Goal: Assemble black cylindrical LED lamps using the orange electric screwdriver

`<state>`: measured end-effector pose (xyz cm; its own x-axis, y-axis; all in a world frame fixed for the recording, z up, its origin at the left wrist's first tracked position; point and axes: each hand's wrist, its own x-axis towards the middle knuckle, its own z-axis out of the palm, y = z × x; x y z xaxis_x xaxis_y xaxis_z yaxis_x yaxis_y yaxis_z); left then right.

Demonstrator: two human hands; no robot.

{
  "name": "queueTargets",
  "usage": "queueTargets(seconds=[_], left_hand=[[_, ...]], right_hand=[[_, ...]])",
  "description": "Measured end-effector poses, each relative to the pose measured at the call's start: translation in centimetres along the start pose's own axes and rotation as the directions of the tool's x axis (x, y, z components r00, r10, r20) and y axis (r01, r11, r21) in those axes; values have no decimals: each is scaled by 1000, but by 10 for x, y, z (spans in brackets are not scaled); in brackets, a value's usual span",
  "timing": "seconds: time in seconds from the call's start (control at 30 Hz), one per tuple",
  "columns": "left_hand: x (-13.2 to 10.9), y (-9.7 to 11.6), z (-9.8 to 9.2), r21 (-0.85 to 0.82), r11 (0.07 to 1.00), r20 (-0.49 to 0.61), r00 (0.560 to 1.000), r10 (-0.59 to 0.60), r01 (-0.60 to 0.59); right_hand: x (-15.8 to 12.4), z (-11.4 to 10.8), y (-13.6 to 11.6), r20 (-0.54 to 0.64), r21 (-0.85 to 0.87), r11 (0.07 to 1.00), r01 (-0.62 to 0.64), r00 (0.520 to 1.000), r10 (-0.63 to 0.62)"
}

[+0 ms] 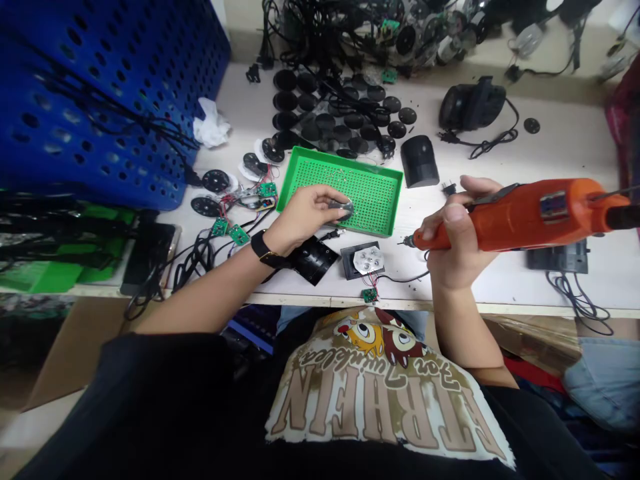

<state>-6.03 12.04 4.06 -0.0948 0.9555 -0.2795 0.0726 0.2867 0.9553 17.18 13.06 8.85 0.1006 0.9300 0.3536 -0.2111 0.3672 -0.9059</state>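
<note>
Over the green tray point(289, 177) of small screws, my left hand point(310, 212) pinches a dark round disc point(344, 211) between thumb and fingers. My right hand point(457, 230) is wrapped round an orange electric screwdriver point(535, 217), its bit pointing left above the table. Below the tray lies a black housing with a white LED plate point(369, 259) on it. Red wires run from that plate to a small green circuit board point(369, 295) at the table edge. A black curved shell point(315, 260) lies beside my left wrist.
Many black discs point(325, 123) lie behind the tray, with a heap of black cables point(320, 33) further back. A blue perforated crate point(100, 87) stands at left. Wired lamp parts point(216, 181) lie left of the tray. A black curved cover point(420, 161) and a black lamp body point(473, 103) stand right.
</note>
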Motion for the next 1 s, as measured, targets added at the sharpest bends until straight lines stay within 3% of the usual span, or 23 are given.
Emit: queueTargets(seconds=[0.13,0.27,0.53,0.67,0.8,0.9,1.0], left_hand=[[19,-6,-3,282,959,56,998,15,-30],[28,-15,-3,331,943,97,995,11,-42],[27,-23,1,468,880,113,993,26,-76],[25,-15,0,659,732,182,981,69,-174],[1,7,4,794,508,218,936,275,-334],[-31,15,13,711,526,326,881,342,-467],[-61,3,27,609,588,438,844,310,-532]], right_hand=[[2,-7,4,73,11,999,-36,997,35],[5,-14,10,132,52,996,-68,989,60],[9,-21,15,138,132,986,-97,987,79],[8,-21,16,138,100,989,-109,986,95],[5,-23,12,126,48,991,-123,985,116],[3,-26,7,143,35,992,-119,983,113],[1,-26,4,125,13,995,-97,988,94]])
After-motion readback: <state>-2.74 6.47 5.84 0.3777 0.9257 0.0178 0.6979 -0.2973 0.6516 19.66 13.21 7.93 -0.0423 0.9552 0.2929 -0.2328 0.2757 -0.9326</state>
